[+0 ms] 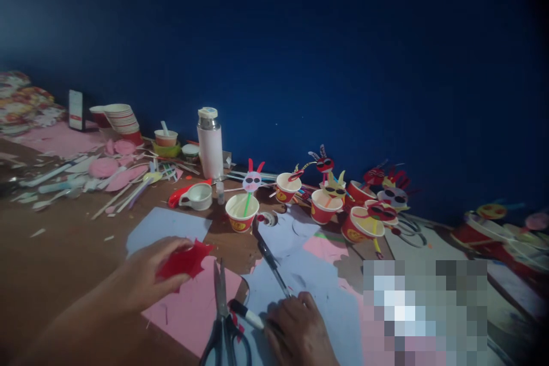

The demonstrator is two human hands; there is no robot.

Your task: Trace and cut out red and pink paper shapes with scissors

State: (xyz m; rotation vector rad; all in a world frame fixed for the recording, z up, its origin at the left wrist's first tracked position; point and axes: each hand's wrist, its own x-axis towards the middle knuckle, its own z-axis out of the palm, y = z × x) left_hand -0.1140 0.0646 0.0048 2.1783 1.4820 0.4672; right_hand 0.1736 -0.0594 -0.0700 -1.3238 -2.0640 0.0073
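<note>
My left hand (150,271) holds a cut piece of red paper (184,260) with a jagged edge between thumb and fingers. My right hand (300,326) is curled low over the blue paper (300,280), closed around the end of a black and white marker pen (249,314). Just beyond its knuckles lies a black pen-like tool (274,266), whose near end touches or almost touches the fingers. Between my hands, black-handled scissors (222,309) rest partly open on pink paper (193,309). My right fingertips are partly hidden.
Red paper cups (242,214) with paper animal faces on straws stand ahead and to the right. A white flask (210,146), a white mug (201,197) and stacked cups (122,120) stand farther back. Paper scraps and straws (124,183) clutter the left. A phone (76,110) stands upright near the wall.
</note>
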